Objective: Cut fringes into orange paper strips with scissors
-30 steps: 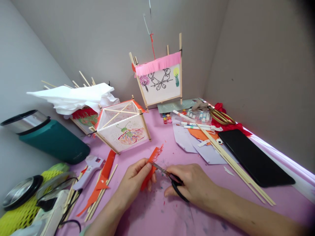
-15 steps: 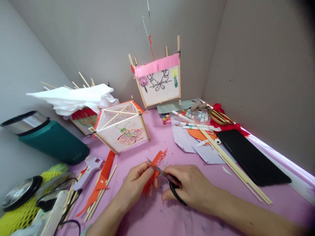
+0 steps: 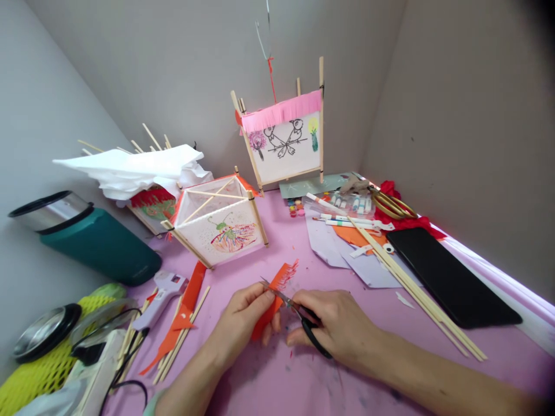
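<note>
My left hand [image 3: 245,315] pinches a strip of orange-red paper [image 3: 277,283], whose far edge is cut into a fine fringe. In my right hand [image 3: 333,318] is a pair of black-handled scissors [image 3: 310,326], its fingers through the loops. The blades lie across the paper strip, close to my left thumb. Beyond the hands stands a lantern-like frame of wooden sticks [image 3: 221,225] with white sides and a drawn, coloured insect. Behind it a second lantern [image 3: 288,138] with a pink fringe and two drawn birds hangs from a red string.
At left are a teal tumbler [image 3: 104,242], a lilac glue gun [image 3: 160,300], orange paper scraps [image 3: 176,332] and thin sticks. To the right lie long wooden sticks [image 3: 416,289], a black phone [image 3: 451,277], markers [image 3: 351,222], gold-handled scissors [image 3: 394,205] and paper sheets [image 3: 368,268].
The whole view has shifted slightly, so things appear a little further right. Both hands keep their hold on the paper strip and scissors, with almost no change in pose.
</note>
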The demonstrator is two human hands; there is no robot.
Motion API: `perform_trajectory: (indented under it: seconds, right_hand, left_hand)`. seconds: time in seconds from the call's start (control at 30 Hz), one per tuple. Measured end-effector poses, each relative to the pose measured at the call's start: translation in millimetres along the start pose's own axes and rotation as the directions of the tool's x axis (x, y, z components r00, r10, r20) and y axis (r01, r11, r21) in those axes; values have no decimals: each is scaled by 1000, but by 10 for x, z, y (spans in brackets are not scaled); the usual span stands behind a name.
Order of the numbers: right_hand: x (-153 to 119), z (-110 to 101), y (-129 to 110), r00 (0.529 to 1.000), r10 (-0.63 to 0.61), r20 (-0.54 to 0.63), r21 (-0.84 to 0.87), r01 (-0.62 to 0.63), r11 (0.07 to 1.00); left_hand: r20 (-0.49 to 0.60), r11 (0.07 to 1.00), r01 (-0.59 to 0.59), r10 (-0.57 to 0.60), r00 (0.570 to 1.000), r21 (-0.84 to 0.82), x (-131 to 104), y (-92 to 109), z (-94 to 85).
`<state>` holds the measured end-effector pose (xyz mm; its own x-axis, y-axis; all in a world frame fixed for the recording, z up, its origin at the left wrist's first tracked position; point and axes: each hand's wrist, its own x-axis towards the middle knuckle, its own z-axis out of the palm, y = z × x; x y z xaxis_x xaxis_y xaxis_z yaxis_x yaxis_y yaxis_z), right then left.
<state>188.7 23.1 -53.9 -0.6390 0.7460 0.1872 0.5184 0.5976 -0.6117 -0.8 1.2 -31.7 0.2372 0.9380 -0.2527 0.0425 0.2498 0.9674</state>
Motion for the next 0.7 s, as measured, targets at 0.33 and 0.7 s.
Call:
perform_trajectory:
  seconds: [0.33, 0.7]
  right_hand:
    - [7, -8, 14, 1000, 7, 31, 5, -7, 1000]
    - [1, -32, 8, 999, 14, 40, 2, -14, 1000]
  left_hand:
    - [12, 999, 26, -26, 1000, -43, -1, 4, -18]
    - [16, 999, 27, -27, 1000, -23, -4, 11, -22]
